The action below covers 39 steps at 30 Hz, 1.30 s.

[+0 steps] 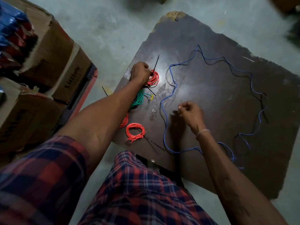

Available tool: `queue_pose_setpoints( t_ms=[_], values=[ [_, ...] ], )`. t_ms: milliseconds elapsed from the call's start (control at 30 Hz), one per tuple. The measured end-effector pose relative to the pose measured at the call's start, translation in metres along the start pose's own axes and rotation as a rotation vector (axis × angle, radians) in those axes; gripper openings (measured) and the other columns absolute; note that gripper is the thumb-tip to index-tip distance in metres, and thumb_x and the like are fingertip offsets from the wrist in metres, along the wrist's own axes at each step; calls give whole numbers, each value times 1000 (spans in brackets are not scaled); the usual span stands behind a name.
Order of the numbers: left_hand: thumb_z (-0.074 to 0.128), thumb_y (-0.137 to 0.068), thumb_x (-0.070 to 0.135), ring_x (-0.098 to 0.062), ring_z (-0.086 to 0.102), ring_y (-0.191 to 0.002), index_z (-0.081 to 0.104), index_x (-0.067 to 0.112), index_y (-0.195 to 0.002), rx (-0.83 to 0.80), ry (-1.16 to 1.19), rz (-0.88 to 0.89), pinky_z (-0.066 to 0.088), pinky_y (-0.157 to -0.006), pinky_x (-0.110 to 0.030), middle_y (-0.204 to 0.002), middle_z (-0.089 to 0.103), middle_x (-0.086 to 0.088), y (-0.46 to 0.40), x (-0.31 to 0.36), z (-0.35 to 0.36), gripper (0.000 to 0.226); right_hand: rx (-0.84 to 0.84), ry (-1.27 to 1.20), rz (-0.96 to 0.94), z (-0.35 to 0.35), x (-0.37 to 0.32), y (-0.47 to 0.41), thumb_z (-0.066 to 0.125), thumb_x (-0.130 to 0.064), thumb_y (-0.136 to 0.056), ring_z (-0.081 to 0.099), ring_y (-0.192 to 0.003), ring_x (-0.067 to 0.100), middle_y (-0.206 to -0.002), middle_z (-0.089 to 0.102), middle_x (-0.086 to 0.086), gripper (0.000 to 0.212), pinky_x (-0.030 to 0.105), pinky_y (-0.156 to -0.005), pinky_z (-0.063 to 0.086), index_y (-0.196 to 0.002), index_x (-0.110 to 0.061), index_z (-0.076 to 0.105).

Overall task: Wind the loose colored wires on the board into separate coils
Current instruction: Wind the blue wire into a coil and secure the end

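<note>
A dark board (211,88) lies on the floor. My left hand (139,73) grips a red wire coil (154,78) with a black cable tie sticking up from it, at the board's left edge. Below it sit a green coil (138,99), a red coil (124,120) partly hidden by my left forearm, and another tied red coil (135,131). A long loose blue wire (168,88) snakes across the board beside a thin black wire (240,73). My right hand (190,113) hovers over the board's middle with fingers curled; whether it pinches anything I cannot tell.
Worn cardboard boxes (53,56) are stacked at the left on a red frame (82,93). A loose black cable tie (104,91) lies on the concrete floor by the board's left edge. My checked shorts fill the foreground.
</note>
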<state>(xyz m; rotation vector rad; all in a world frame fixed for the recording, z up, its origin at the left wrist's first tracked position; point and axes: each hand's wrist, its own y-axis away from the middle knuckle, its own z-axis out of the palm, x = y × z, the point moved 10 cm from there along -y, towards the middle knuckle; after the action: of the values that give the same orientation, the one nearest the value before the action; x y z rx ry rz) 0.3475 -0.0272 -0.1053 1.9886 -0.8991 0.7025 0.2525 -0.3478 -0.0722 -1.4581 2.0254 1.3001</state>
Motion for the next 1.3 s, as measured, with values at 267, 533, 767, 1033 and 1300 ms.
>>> queue_pose_setpoints(
  t_ms=[267,533,767,1033,1300],
  values=[
    [53,-87,29,-39,60,-113,69,15,-117,32,-296,303,45,-95,-37,-116,66,-18,96,54,-12,37,-44,-29,-5,-11,2,32,62,-2,-91,63,-61,18,-76,70,7,25,29,-57,49,-77,-22,67],
    [65,-92,16,-31,66,-95,74,7,-111,-186,-299,530,39,-81,-25,-103,69,-17,252,78,106,23,11,-86,-7,-84,62,75,58,-3,-86,66,-61,18,-73,71,5,25,24,-57,53,-76,-24,67],
    [63,-93,26,-22,67,-87,73,15,-97,-383,-372,460,47,-75,-29,-98,74,-3,328,70,204,15,161,-239,56,-189,150,98,55,3,-90,67,-58,9,-71,68,7,17,28,-62,60,-90,-8,67],
    [64,-90,23,-21,65,-72,68,12,-79,-386,-419,279,43,-64,-29,-73,69,-1,355,29,235,16,122,-160,-7,-233,189,99,58,10,-88,65,-61,15,-72,67,7,31,33,-68,59,-81,-19,65],
    [68,-87,10,-28,70,-90,70,11,-101,-392,-350,323,56,-81,-38,-97,75,-9,380,32,271,14,-91,20,64,-219,224,90,80,-33,-71,75,-69,25,-77,77,8,20,46,-78,63,-74,-17,68]
  ],
)
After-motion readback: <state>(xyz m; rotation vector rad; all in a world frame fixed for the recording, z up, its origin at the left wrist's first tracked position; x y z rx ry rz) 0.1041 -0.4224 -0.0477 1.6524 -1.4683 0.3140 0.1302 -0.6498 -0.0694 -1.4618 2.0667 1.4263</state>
